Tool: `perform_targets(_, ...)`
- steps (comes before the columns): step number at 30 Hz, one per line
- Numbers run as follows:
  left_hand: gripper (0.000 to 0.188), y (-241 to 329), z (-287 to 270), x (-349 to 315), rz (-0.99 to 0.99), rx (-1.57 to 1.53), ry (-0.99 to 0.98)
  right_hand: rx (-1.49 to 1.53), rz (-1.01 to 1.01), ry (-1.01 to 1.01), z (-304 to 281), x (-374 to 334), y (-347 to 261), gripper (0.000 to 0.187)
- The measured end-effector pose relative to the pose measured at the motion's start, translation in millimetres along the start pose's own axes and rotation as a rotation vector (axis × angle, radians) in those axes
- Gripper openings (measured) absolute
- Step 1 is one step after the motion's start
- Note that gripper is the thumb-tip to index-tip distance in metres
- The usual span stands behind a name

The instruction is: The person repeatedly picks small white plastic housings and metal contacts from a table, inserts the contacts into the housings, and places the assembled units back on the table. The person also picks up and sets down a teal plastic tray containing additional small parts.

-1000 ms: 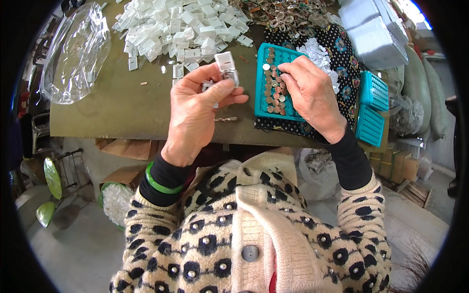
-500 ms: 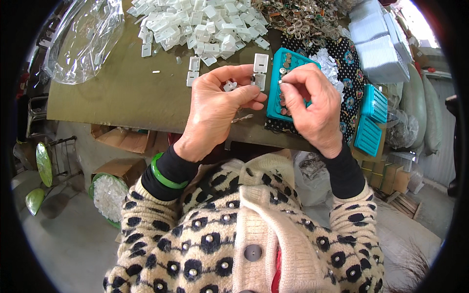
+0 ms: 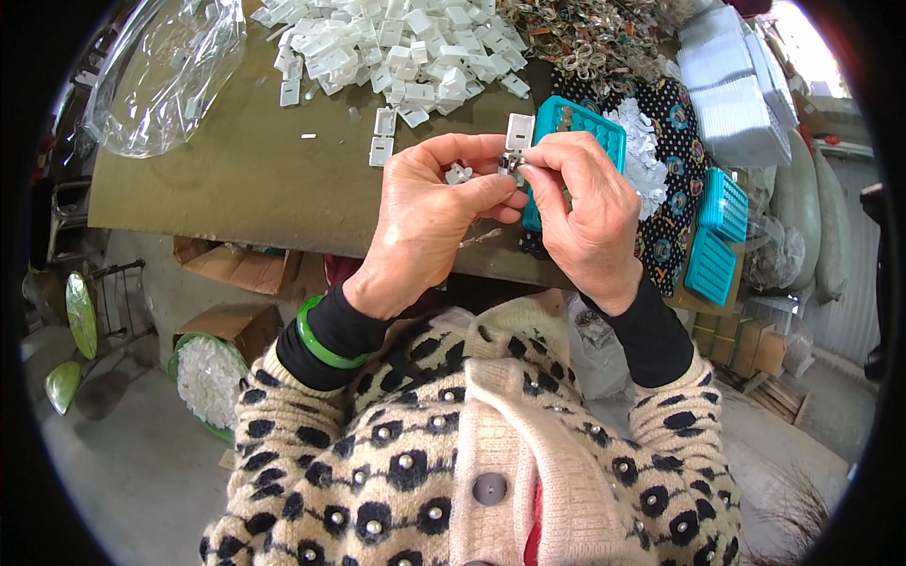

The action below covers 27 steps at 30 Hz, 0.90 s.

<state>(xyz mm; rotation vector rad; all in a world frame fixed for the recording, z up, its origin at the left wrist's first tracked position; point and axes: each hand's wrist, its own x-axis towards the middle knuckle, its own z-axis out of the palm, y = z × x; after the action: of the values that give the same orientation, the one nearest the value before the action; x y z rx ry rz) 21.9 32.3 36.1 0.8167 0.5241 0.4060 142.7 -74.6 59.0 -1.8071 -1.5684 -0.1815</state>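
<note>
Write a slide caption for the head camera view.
Left hand holds an open white case, the right hand at its lower half, with heaped white cases beyond.

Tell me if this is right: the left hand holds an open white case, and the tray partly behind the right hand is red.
Wrong colour: the tray partly behind the right hand is teal, as the head view shows; the left hand holds an open white case.
</note>
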Motion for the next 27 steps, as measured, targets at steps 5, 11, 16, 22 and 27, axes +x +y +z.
perform_targets(5, 0.029, 1, 0, 0, -0.001, -0.001, 0.008, 0.067, 0.002, 0.025, 0, 1, 1, 0.019)
perform_targets(11, 0.029, -3, 3, 1, 0.029, 0.031, -0.014, 0.029, -0.034, -0.061, -3, 0, 4, 0.022)
perform_targets(16, 0.028, -6, 8, 3, 0.073, 0.055, 0.028, -0.120, -0.125, -0.035, 1, -3, 7, 0.024)
perform_targets(22, 0.028, -5, 10, 4, 0.054, 0.070, 0.020, -0.124, -0.123, -0.090, -2, -3, 14, 0.022)
perform_targets(27, 0.028, -6, 12, 5, 0.055, 0.060, 0.007, -0.172, -0.138, -0.089, -4, -3, 14, 0.022)
